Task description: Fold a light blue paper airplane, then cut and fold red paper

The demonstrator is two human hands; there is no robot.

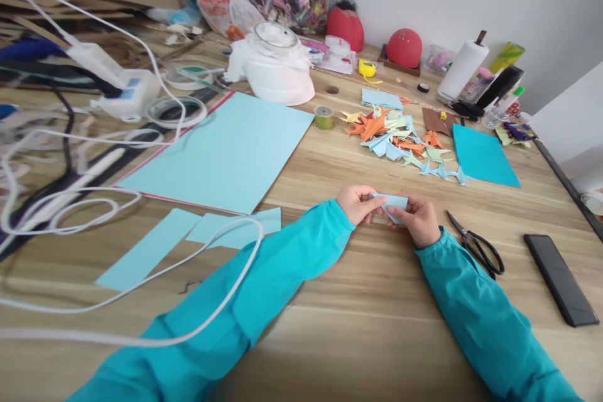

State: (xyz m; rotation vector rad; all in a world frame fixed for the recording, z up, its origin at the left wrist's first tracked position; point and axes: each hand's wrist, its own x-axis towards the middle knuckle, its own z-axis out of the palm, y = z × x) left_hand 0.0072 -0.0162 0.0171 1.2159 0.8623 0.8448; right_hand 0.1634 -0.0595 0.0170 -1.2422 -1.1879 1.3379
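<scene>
A small light blue piece of paper (394, 201) is pinched between both hands above the middle of the table. My left hand (360, 203) is closed on its left end, thumb on top. On the right end, my right hand (420, 218) grips it the same way, with the fingers behind the paper partly hidden. Beyond the hands lies a pile of folded paper cranes (393, 135) in orange, pale green and blue. Black-handled scissors (475, 244) rest just right of my right hand.
Light blue sheets (221, 144) and cut paper strips (148, 248) lie at left. A white cable (257, 264) loops across my left sleeve. A phone (560, 279) lies at right, with a teal paper square (485, 156) farther back. A thread spool (323, 117) stands near the cranes.
</scene>
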